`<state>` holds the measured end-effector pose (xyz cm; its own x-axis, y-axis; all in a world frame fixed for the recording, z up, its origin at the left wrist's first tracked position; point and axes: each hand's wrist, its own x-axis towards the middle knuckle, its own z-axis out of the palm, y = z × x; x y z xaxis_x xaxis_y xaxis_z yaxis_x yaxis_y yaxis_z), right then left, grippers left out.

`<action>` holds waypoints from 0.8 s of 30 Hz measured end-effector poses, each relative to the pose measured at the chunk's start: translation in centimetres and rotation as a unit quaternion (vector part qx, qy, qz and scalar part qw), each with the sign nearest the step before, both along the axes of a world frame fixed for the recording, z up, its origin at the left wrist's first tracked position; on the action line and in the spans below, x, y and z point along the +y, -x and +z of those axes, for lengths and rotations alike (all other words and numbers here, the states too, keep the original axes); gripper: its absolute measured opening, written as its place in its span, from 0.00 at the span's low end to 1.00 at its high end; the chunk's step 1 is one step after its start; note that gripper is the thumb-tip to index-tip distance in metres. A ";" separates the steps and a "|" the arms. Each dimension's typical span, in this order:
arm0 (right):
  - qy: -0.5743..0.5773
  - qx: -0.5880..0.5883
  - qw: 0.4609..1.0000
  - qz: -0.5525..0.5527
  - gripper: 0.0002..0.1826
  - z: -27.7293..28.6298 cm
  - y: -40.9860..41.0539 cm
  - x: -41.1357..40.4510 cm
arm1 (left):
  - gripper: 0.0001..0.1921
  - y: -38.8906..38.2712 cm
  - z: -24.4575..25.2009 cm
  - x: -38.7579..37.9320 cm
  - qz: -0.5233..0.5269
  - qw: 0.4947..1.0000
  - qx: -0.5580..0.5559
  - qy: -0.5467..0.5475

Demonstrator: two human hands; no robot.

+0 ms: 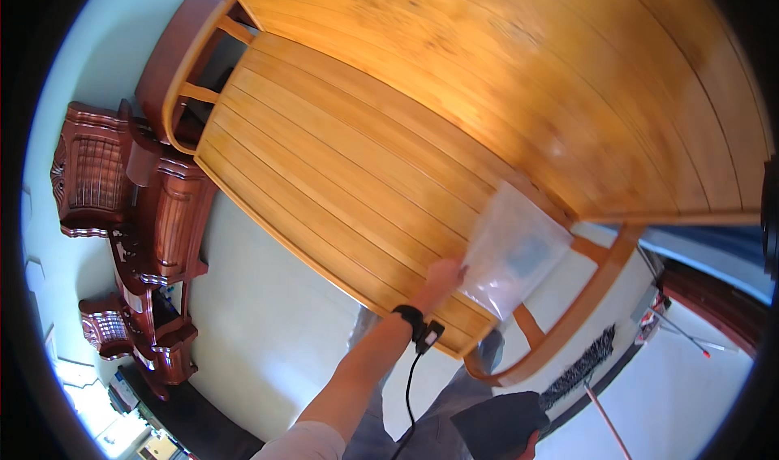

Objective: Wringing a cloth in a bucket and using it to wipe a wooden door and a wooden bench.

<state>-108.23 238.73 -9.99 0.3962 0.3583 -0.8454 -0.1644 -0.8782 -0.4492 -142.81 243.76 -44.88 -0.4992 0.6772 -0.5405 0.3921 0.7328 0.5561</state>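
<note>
A wooden slatted bench seat (341, 156) spans the middle, its tall panelled back (487, 46) rising behind it. My left hand (447, 277), with a black band and a cabled device at the wrist, pinches the near left edge of a clear plastic bag (517, 247). The bag lies over the right end of the seat beside the curved armrest, and something pale bluish shows inside it. At the lower right my right hand (530, 445) is mostly hidden; its visible part grips the edge of a dark flat object (499, 422), whose kind I cannot tell.
The curved wooden armrest (584, 314) borders the seat's right end. A dark, fringed mop head (578, 369) lies on the floor beyond it, near a pinkish pole (608, 420). Carved reddish-brown wooden furniture (164, 216) stands at the left. A black cable (409, 393) hangs from the wrist device.
</note>
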 end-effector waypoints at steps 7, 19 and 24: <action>0.110 0.079 0.990 0.031 0.45 0.4 12.4 -2.9 | 0.24 31.4 3.0 -7.8 0.090 0.990 0.102 -0.018; 0.059 0.207 0.976 -0.030 0.35 -1.7 13.6 -3.7 | 0.48 43.2 7.7 -20.1 0.090 0.935 0.341 -0.046; 0.036 0.216 0.972 -0.086 0.34 -1.7 8.8 -2.5 | 0.45 28.6 6.2 -17.5 -0.008 0.967 0.250 -0.042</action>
<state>-117.00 236.24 -11.74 0.0486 0.2516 -0.9666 -0.4715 -0.8474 -0.2443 -171.42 226.29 -38.63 -0.6731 0.7181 -0.1769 0.6379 0.6848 0.3524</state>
